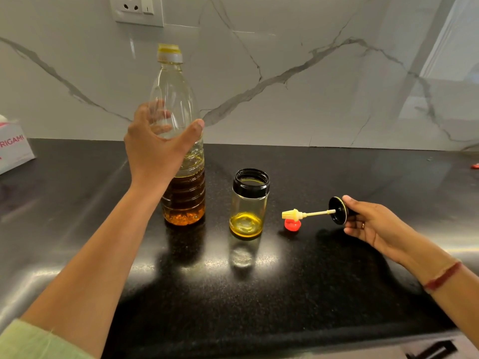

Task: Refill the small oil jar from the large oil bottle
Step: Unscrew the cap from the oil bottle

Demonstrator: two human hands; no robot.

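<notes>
The large clear oil bottle (pixel 181 161) stands upright on the black counter, its cap off, with dark amber oil in its lower third. My left hand (pixel 155 149) wraps around its middle, thumb on the right side. To its right stands the small glass jar (pixel 248 203), open, with a black collar and a thin layer of yellow oil at the bottom. My right hand (pixel 373 224) holds the jar's black lid (pixel 338 210) sideways above the counter. The lid's yellow brush (pixel 294 215) points left over a red bottle cap (pixel 293 225) lying on the counter.
The black speckled counter (pixel 259 294) meets a white marble backsplash with a wall socket (pixel 137 9) at the top left. A white tissue box (pixel 13 146) sits at the far left. A small red object (pixel 474 166) lies at the far right edge.
</notes>
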